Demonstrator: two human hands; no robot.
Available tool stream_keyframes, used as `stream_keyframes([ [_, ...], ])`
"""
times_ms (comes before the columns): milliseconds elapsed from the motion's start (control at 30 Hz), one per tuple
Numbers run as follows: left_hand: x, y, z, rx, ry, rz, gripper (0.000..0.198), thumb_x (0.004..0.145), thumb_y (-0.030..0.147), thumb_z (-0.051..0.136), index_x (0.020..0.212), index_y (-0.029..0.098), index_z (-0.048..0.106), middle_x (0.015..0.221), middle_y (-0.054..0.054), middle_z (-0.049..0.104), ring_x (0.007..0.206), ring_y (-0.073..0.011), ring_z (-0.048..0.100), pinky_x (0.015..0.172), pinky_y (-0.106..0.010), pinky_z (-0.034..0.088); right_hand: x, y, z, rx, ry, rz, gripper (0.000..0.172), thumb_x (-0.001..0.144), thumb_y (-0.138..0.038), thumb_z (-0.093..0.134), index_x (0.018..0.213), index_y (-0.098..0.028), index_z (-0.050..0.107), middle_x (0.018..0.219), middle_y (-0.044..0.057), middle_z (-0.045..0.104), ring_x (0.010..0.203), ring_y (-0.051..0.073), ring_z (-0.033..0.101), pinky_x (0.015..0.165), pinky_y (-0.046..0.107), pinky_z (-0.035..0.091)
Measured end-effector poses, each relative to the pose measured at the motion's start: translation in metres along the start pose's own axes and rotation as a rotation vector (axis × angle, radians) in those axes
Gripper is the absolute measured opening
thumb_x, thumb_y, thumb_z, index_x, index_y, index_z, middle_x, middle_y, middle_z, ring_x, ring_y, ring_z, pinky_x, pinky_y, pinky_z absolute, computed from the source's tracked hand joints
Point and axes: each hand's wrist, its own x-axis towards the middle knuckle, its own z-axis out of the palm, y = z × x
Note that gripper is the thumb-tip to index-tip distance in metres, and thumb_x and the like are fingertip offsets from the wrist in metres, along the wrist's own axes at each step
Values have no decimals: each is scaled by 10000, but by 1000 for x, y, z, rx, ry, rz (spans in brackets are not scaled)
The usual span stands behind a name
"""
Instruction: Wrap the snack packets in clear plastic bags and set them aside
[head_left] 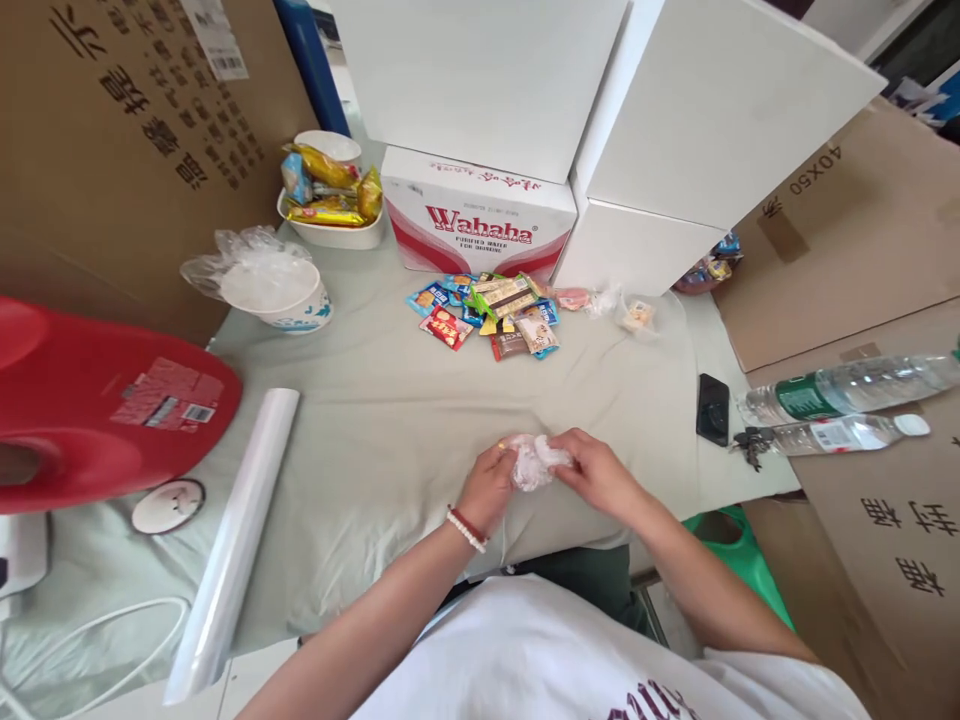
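Observation:
My left hand (491, 487) and my right hand (596, 470) meet near the front edge of the cloth-covered table (390, 420). Both are closed on a crumpled clear plastic bag (534, 462) with something pale and orange bundled inside; what it holds I cannot make out. A beaded bracelet sits on my left wrist. A pile of small snack packets (495, 312) lies further back, in front of a Wahaha carton (476, 222).
A roll of clear plastic bags (234, 535) lies at the left beside a red container (90, 405). A bowl lined with plastic (274, 285) and a bowl of snacks (330, 200) stand behind. A phone (712, 408), keys and two water bottles (847, 405) lie at the right. White boxes (675, 120) stand behind.

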Motion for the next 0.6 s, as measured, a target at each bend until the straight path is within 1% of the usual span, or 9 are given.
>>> stream_keyframes([
  [100,-6,6,-20,-88,85,16,488,685,513,887,1012,169,773,971,-72,779,882,-204,709,778,-312,565,22,22,-45,9,89,26,287,902,-356,660,1151,-234,733,999,53,720,690,165,616,699,315,522],
  [167,-12,14,-33,-122,133,34,468,677,493,903,997,174,780,1004,-72,785,930,-205,716,819,-307,573,61,39,-88,-114,276,52,355,908,-427,642,1180,-221,740,1027,83,724,734,198,640,771,370,546],
  [233,-18,23,-41,-160,174,52,459,688,489,900,995,171,778,1047,-79,785,969,-214,721,832,-308,580,109,51,-124,-251,464,73,464,903,-483,636,1245,-182,725,1130,144,706,859,254,671,901,447,546],
  [267,-21,27,-43,-184,192,58,461,695,488,896,1006,170,774,1075,-84,783,988,-223,724,833,-315,586,131,53,-137,-291,503,74,538,899,-509,644,1309,-165,696,1247,181,672,953,282,676,966,474,530],
  [333,-24,31,-47,-230,211,61,478,711,494,883,1043,171,764,1143,-93,774,1030,-243,725,837,-340,600,163,47,-148,-326,556,105,726,873,-573,684,1445,-135,596,1466,236,531,1155,339,638,1051,504,494],
  [367,-25,32,-48,-243,215,59,484,719,497,877,1058,174,758,1170,-95,769,1045,-249,724,839,-353,606,168,40,-146,-311,560,99,786,878,-598,682,1493,-127,547,1535,249,456,1211,351,616,1065,505,489],
  [433,-25,32,-49,-244,215,60,483,734,501,868,1074,181,747,1203,-93,761,1062,-251,723,856,-377,614,158,20,-129,-220,513,22,780,932,-636,612,1533,-151,502,1572,237,406,1226,337,614,1041,483,515],
  [500,-25,30,-48,-214,197,67,474,757,513,852,1074,181,736,1203,-94,759,1055,-252,726,868,-398,616,126,-1,-96,-84,364,-150,694,972,-656,546,1521,-231,525,1547,181,461,1217,304,617,1014,462,537],
  [600,-25,28,-43,-152,137,56,494,798,561,806,1097,179,713,1151,-105,763,1027,-259,733,858,-411,607,72,-19,-36,26,91,-411,611,881,-635,714,1405,-328,643,1523,103,538,1343,320,510,1110,521,467],
])
